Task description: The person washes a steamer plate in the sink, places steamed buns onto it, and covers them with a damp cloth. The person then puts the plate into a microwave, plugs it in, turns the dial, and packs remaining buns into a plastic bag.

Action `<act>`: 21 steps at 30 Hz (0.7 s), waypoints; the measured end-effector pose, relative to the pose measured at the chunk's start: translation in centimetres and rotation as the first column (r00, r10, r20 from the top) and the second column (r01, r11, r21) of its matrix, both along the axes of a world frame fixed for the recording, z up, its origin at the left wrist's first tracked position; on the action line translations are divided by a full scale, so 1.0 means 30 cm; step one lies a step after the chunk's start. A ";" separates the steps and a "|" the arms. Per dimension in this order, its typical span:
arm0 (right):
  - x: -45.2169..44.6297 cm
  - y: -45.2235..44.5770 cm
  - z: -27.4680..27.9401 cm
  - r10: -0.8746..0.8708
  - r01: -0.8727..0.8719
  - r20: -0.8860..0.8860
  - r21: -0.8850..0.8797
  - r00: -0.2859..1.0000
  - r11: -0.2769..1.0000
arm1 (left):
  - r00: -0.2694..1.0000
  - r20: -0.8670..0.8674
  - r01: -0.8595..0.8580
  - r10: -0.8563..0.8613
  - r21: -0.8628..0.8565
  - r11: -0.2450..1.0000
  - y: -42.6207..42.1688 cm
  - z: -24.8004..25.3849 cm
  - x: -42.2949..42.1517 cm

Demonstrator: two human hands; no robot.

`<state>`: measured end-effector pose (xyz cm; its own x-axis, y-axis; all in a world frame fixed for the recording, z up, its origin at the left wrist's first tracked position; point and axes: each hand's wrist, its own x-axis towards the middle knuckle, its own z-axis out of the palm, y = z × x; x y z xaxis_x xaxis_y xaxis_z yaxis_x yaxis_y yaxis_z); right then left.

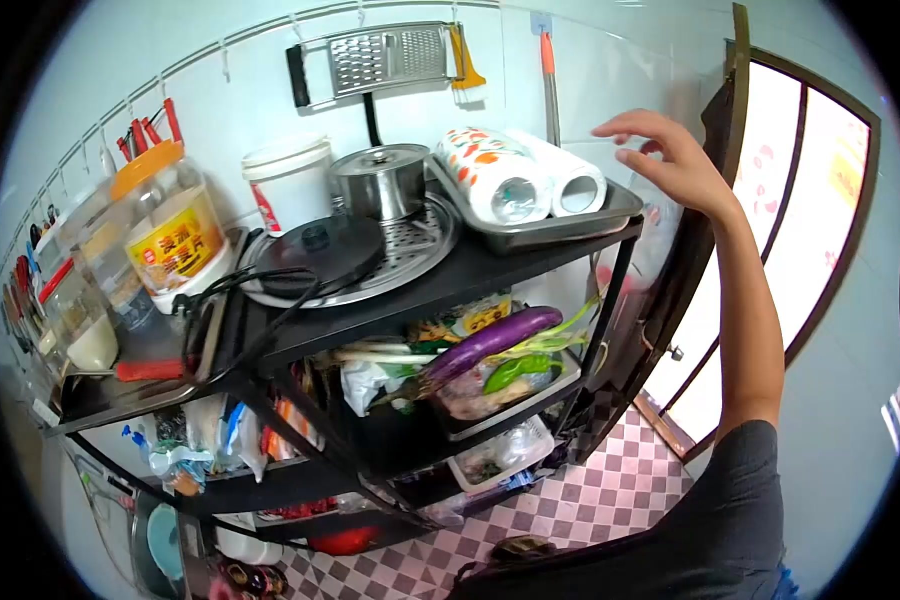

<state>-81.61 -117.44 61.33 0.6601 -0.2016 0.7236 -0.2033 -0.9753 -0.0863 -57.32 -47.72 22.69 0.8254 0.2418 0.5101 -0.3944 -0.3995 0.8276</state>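
Observation:
My right hand [665, 160] is raised at the upper right, its fingers curved and apart with nothing between them. Just left of it, two paper rolls, a patterned one [485, 165] and a plain white one [578, 188], lie in a metal tray [555, 233] on the black rack's top shelf. The hand does not touch them. Behind the rolls, an orange-handled tool [550, 85] hangs on the tiled wall. My left hand is out of the frame.
On the top shelf stand a steel pot [380, 182], a white bucket [288, 185], a black lid [320, 255] and jars [175, 235]. An eggplant [495, 345] lies lower. A glass door [790, 200] is at the right.

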 end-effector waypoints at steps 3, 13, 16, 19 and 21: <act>0.054 -0.095 0.052 0.112 -0.118 -0.116 -0.045 0.987 0.992 | 0.976 0.053 0.213 -0.209 -0.074 0.974 -0.331 0.283 0.050; 0.167 -0.187 0.128 0.400 -0.524 -0.428 -0.223 0.810 0.822 | 0.525 0.446 0.488 -0.725 0.540 0.686 -1.246 1.132 -0.301; 0.197 -0.215 0.145 0.419 -0.559 -0.432 -0.273 0.798 0.783 | 0.494 0.445 0.485 -0.747 0.572 0.662 -1.402 1.197 -0.338; 0.236 -0.266 0.130 0.516 -0.618 -0.364 -0.268 0.776 0.739 | 0.518 0.438 0.395 -0.735 0.639 0.659 -1.565 1.228 -0.379; 0.245 -0.305 0.140 0.519 -0.598 -0.318 -0.250 0.793 0.761 | 0.547 0.423 0.354 -0.722 0.665 0.658 -1.677 1.243 -0.399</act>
<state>-74.26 -126.58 65.52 0.7252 0.4706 0.5026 0.4127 -0.8814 0.2297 -69.28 -98.03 59.97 0.1498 -0.5462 0.8242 -0.9850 -0.1545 0.0767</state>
